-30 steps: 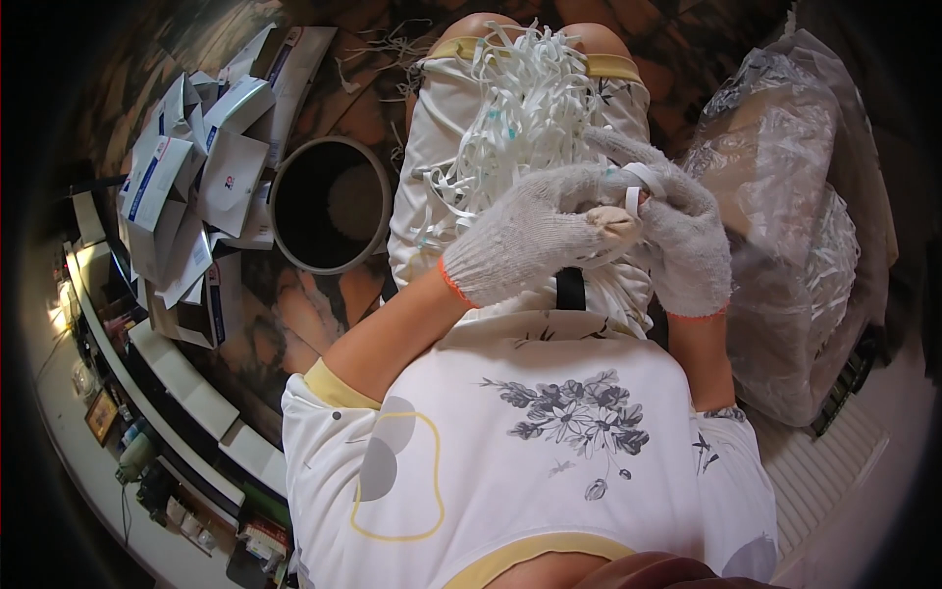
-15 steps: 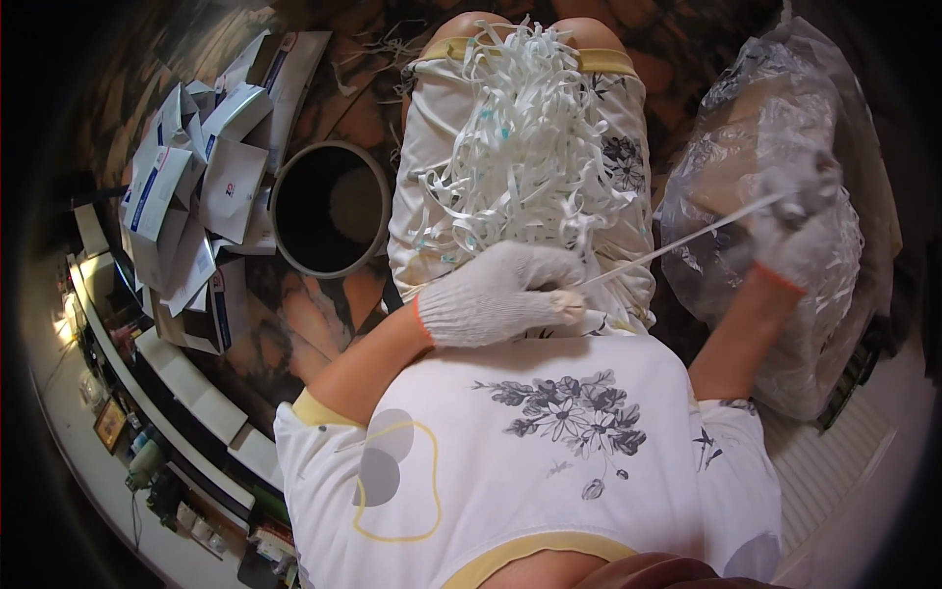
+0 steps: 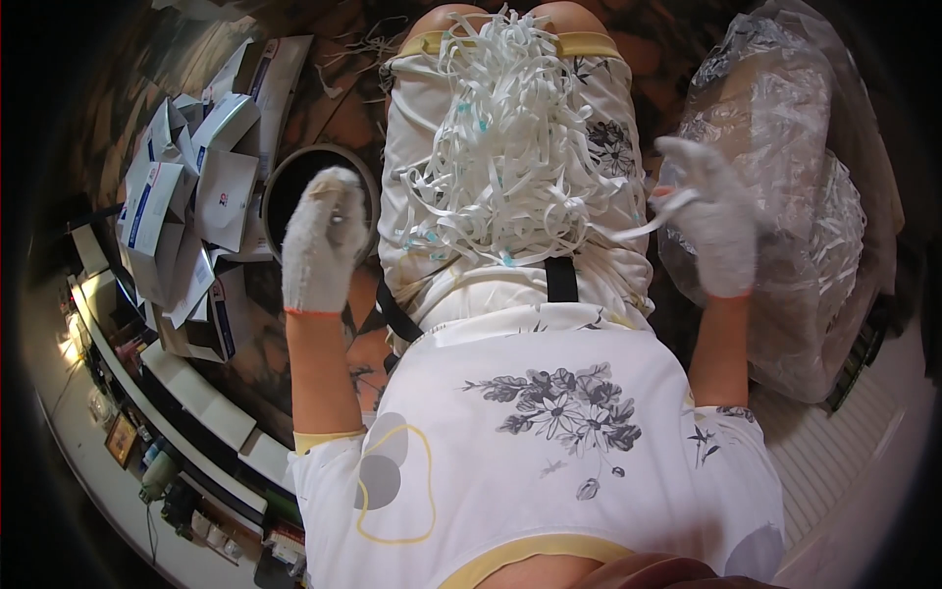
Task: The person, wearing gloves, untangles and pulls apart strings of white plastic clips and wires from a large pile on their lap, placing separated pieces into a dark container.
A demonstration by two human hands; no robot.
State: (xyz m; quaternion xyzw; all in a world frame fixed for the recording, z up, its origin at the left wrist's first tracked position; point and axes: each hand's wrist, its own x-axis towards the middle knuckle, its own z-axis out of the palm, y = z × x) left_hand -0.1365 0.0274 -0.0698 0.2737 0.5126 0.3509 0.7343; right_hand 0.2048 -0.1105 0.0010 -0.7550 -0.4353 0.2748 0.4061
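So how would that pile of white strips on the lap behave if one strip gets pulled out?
The pile of white strips looks floppy: the strips curl and drape over the lap. Probably very light, being thin and narrow. They lie tangled, so a pull may drag neighbours along; the single strip in the right hand sags between hand and pile.

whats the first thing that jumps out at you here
A tangled heap of white strips fills the person's lap at top centre. The gloved right hand holds one strip off to the right, before a clear plastic bag; the gloved left hand hangs above a round dark bin.
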